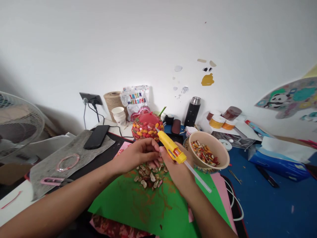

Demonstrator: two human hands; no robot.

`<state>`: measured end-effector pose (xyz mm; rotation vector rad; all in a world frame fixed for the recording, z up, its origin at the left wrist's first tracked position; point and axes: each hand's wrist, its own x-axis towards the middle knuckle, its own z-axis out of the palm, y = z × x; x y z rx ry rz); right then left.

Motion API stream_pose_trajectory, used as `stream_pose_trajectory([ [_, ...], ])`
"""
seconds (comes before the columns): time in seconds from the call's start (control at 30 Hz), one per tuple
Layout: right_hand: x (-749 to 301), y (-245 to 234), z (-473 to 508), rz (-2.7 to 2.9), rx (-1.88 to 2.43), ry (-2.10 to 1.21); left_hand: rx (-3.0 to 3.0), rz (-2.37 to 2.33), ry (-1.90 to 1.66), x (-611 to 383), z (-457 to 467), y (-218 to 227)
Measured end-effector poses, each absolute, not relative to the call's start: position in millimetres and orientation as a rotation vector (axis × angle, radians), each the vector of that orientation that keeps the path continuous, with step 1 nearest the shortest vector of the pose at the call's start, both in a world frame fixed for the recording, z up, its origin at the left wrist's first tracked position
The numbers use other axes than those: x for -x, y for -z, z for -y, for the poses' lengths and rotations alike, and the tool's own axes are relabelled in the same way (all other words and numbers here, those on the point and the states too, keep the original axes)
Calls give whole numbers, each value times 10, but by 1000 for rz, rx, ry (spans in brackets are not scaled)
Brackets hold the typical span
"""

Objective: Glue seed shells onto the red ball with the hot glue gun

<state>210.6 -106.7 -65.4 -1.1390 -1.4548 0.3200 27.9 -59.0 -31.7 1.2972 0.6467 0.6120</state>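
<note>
My right hand (177, 165) is closed round a yellow hot glue gun (172, 147), its nozzle pointing up and left and a clear glue stick (199, 178) sticking out of its back. Close beside it, my left hand (140, 153) has its fingers curled together near the right thumb; anything between them is too small to make out. Just beyond the hands stands a red balloon (149, 119) covered in red, orange and green painted shell pieces. Below them, loose peanut shells (150, 175) lie on a green sheet (138, 201) smeared with brown.
A beige bowl (223, 155) of painted shells stands at the right. Behind are a black thermos (192, 112), paper cups (119, 115), a twine spool (111, 99) and a balloon bag (135, 99). A phone (96, 137) and pink snips (53, 180) lie left; a fan (19, 122) stands farther left.
</note>
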Motion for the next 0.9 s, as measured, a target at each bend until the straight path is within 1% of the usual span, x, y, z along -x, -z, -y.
stream_pose_trajectory([
  [0.13,-2107,676,1064,1428,1147,-312,-1110,-634,-618,-289,580,353],
  [0.37,-2115,654,1051,1447,1116,-187,-922,-581,-601,-317,609,394],
  [0.73,-2134,671,1050,1480,1158,-223,-788,-590,-575,-332,641,408],
  [0.9,-2104,628,1083,1467,1151,-342,-696,-579,-515,-345,658,467],
])
